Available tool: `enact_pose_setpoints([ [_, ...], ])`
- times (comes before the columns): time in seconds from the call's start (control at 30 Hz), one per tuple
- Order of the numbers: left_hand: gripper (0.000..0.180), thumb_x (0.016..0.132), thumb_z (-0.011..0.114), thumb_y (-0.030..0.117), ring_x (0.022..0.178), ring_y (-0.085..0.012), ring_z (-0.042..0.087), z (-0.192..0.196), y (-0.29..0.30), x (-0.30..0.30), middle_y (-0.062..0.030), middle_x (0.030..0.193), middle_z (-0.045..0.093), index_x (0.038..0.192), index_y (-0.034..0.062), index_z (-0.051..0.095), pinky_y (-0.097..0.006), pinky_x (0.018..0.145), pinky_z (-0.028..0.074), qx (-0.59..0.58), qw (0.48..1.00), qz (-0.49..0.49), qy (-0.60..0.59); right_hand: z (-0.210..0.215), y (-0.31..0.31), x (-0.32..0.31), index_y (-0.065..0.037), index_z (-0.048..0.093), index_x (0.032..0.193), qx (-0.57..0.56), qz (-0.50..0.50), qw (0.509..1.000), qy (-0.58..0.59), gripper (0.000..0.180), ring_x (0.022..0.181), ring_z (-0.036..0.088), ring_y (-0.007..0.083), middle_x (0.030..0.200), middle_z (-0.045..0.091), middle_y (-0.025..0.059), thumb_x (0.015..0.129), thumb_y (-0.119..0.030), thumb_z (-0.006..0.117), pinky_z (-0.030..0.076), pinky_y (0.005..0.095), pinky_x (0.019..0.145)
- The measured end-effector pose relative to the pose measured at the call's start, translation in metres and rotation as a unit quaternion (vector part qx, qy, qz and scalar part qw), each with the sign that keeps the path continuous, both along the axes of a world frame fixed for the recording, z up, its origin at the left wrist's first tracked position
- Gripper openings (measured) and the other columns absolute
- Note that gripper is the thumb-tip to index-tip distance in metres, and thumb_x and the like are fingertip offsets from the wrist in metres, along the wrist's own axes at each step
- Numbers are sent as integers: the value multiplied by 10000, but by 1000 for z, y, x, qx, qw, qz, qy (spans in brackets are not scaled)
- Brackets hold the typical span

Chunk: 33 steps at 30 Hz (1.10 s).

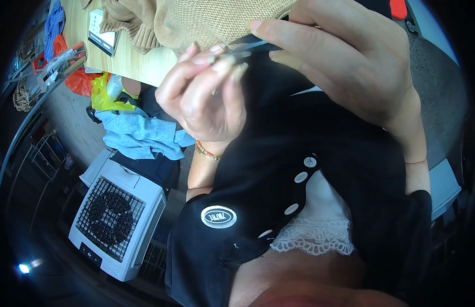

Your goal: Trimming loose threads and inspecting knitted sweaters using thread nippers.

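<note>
My left hand [201, 97], with a beaded bracelet on its wrist, pinches a fold of black fabric [278, 133] between thumb and fingertips. My right hand [345, 61] is just to its right and grips a thin dark metal tool [255, 46], like small snips or tweezers. The tool's tip points at the spot the left fingers pinch. The black fabric runs from both hands down toward my body, where a row of white buttons [300, 177] and a white lace edge [314, 238] show. The tool's tip is hidden by the fingertips.
A beige knit sweater [196, 20] lies on a light wooden table [140, 64] at the top. Below the table are a blue knit [140, 133], a yellow bag [107, 97] and an orange bag [79, 82]. A white grilled fan unit [114, 220] stands on the floor at lower left.
</note>
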State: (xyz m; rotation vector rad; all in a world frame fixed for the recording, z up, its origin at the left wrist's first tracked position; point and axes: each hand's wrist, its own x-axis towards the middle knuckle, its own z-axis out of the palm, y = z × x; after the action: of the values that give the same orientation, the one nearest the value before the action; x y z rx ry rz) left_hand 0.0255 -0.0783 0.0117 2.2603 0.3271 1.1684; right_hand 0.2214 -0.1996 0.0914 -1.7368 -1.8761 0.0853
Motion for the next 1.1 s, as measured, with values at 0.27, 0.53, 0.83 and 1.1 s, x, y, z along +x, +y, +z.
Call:
enact_pose_setpoints([
  [0.27, 413, 797, 779, -72, 1020, -200, 640, -2, -2, 1, -120, 1068, 631, 1154, 29, 598, -356, 935, 557, -62, 998, 17, -18, 2, 3, -4, -48, 730, 975, -22, -27, 999, 38, 245, 584, 610, 152, 775, 614, 35, 750, -145, 726, 449, 269, 449],
  [0.53, 371, 837, 746, -84, 970, -227, 689, 3, 3, -3, -135, 1062, 606, 1137, 8, 549, -336, 905, 579, 11, 999, -9, 32, 3, 4, -7, -45, 725, 971, -46, -59, 994, 75, 246, 580, 611, 166, 760, 607, 42, 749, -145, 758, 455, 285, 454],
  [0.83, 394, 747, 795, -92, 885, -205, 698, -5, 4, 2, -84, 1002, 681, 1073, 57, 632, -287, 758, 494, 21, 999, -8, -36, -5, -44, 18, -43, 725, 974, -29, -66, 996, 55, 257, 579, 607, 173, 754, 603, 45, 740, -136, 774, 453, 289, 459],
  [1.1, 404, 741, 799, -77, 888, -195, 711, 3, 7, 1, -62, 995, 694, 1077, 87, 645, -274, 763, 448, 78, 997, -28, -8, 1, -46, 18, -42, 725, 979, 1, -64, 998, 26, 271, 579, 602, 178, 750, 599, 48, 730, -127, 787, 450, 292, 464],
])
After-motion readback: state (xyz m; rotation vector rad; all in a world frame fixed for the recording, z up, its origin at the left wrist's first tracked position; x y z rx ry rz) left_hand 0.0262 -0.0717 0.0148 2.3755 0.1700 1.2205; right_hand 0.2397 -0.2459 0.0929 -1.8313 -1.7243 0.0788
